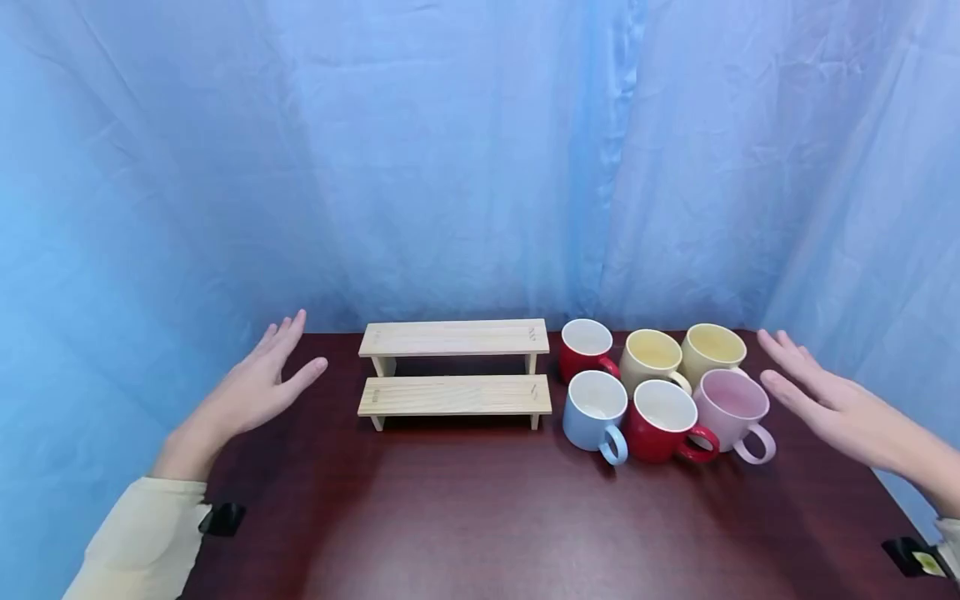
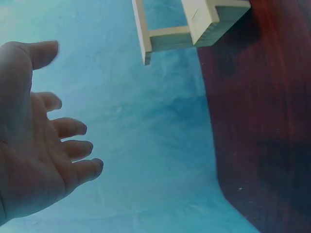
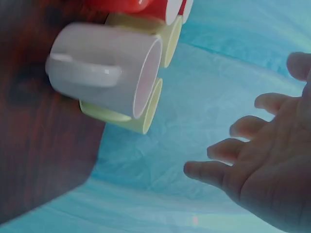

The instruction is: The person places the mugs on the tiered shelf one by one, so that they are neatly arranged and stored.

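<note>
Our R hand (image 1: pixel 836 404) is the nearer one to the mugs: the pink mug (image 1: pixel 726 415) stands just L of its fingertips, upright, i.e. long axis vertical, handle jutting R & toward us. Going L along the front row, we've got the front red mug (image 1: pixel 654 432) & the light blue mug (image 1: pixel 587 423); behind are the back red mug (image 1: pixel 576 364), middle yellow mug (image 1: pixel 647 367) & far-R yellow mug (image 1: pixel 705 357), all upright on the counter (image 1: pixel 480 517). L of the mugs sit the rear riser (image 1: pixel 453 337) & front riser (image 1: pixel 453 396), both wood, long axes running L–R; our L hand (image 1: pixel 251 385) is nearer their L ends, w/ a gap btwn. R hand: fingers relaxed & spread, nothing in it, apart from the pink mug per R wrist view. L hand: same, palm bare, thumb well off the fingers, no contact w/ either riser.
</note>
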`<state>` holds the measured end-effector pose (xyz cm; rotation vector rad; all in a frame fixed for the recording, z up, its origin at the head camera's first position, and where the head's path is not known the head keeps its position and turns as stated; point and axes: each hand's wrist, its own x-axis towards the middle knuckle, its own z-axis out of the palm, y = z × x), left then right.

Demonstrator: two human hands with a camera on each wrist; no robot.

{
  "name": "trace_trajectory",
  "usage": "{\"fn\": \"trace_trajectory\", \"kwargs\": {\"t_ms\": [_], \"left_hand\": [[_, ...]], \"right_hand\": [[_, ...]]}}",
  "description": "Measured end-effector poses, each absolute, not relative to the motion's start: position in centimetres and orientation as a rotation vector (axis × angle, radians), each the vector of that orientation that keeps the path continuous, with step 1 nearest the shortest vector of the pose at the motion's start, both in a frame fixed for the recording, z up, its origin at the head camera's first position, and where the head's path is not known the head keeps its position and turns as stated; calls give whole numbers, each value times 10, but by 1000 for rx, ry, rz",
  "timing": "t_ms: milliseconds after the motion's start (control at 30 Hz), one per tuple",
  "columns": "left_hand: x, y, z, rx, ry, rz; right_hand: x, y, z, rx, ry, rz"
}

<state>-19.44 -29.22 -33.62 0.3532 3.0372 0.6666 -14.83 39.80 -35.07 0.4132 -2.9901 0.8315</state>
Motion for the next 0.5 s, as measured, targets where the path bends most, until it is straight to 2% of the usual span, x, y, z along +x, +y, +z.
{"fn": "trace_trajectory", "kwargs": {"t_ms": [233, 500], "left_hand": [[-202, -300, -366, 339, 2929, 809], [-212, -300, -397, 209, 2621, 1128]], "right_hand": [[-131, 410, -365, 268, -2947, 1002], [-128, 434, -407, 283, -2802, 1452]]}}
